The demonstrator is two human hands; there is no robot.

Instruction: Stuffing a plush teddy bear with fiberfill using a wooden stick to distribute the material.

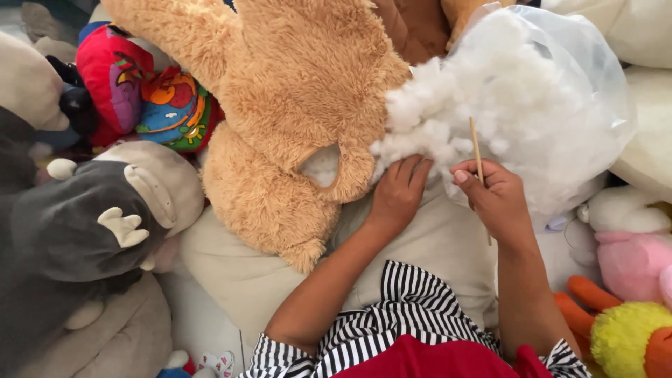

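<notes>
A big tan plush toy (pixel 294 105) lies across my lap on a beige cushion (pixel 245 266), with an open seam (pixel 322 164) showing white filling inside. To its right a clear plastic bag (pixel 588 84) spills white fluffy stuffing (pixel 448 119). My left hand (pixel 399 192) rests flat at the lower edge of the stuffing, fingers reaching into it, just right of the seam. Gripping a thin wooden stick (pixel 477 150) that points up into the stuffing is my right hand (pixel 493 196).
Plush toys crowd all sides: a grey hippo-like toy (pixel 91 217) at the left, a multicoloured toy (pixel 147 94) behind it, a pink one (pixel 630 252) and a yellow-orange one (pixel 623 332) at the right. Cream cushions (pixel 651 133) sit at the far right.
</notes>
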